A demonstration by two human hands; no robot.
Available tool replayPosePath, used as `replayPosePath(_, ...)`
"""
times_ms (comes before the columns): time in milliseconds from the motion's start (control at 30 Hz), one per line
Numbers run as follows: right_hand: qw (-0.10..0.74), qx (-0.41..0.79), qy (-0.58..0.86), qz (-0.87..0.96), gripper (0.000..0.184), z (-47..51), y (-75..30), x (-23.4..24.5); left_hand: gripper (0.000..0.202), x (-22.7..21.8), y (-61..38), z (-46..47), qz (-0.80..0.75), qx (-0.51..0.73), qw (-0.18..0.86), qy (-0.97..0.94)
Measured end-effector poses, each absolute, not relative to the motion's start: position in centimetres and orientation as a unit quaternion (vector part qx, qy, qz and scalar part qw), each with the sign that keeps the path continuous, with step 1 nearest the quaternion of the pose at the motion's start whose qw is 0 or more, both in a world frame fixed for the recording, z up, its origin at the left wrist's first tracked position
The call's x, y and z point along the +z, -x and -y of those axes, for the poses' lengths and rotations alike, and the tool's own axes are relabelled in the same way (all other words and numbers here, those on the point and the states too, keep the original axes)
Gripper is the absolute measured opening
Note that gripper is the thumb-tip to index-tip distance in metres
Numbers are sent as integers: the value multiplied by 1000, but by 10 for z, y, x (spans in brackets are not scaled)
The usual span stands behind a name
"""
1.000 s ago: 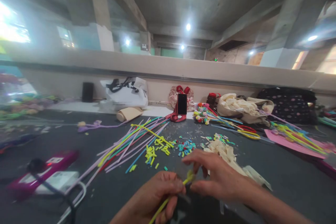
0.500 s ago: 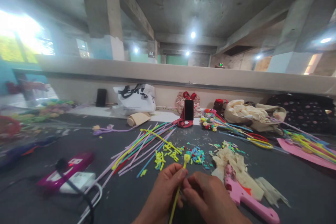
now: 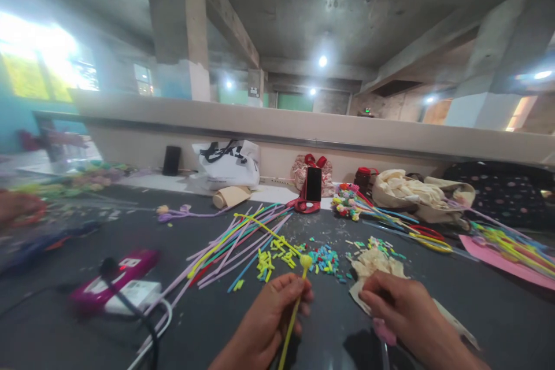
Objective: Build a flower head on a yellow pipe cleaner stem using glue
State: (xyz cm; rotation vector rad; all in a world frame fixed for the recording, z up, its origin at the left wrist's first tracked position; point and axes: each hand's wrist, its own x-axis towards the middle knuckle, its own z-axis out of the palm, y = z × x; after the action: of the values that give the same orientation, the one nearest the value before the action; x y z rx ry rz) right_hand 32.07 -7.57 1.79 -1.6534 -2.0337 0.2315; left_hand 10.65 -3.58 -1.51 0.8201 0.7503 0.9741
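My left hand (image 3: pixel 273 309) pinches a yellow pipe-cleaner stem (image 3: pixel 290 332) between thumb and fingers. At the stem's top, just above my fingertips, sits a small yellow looped bud (image 3: pixel 306 261). To the right, my right hand (image 3: pixel 401 306) is closed around a pink glue gun (image 3: pixel 384 332); only its rear end shows, with a clear glue stick (image 3: pixel 385 355) poking out, and the nozzle is hidden. Behind that hand lies crumpled beige paper (image 3: pixel 377 266). Short cut yellow pieces (image 3: pixel 265 263) and blue pieces (image 3: pixel 326 259) are scattered beyond my left hand.
Long coloured pipe cleaners (image 3: pixel 243 243) lie left of centre. A magenta power strip (image 3: pixel 115 280) with a white charger and cables is at the left. A phone (image 3: pixel 313 184) stands at the back, near a white bag (image 3: pixel 228 165). Another person's hand (image 3: pixel 17 206) shows at far left.
My right hand has left the yellow stem, moved right and closed on the pink glue gun, which was lying on the paper. My left hand keeps holding the stem.
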Motion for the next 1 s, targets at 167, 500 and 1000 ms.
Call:
replayPosePath(167, 216, 59, 579, 784, 24, 69, -330, 29, 23, -17, -103, 31, -345, 433, 747, -368)
replayPosePath(500, 124, -26, 502, 856, 20, 16, -326, 24, 26, -15, -102, 32, -359, 408, 748, -381)
replayPosePath(1000, 96, 61, 494, 862, 9, -24, -311, 14, 16, -15, -101, 34, -339, 430, 756, -360)
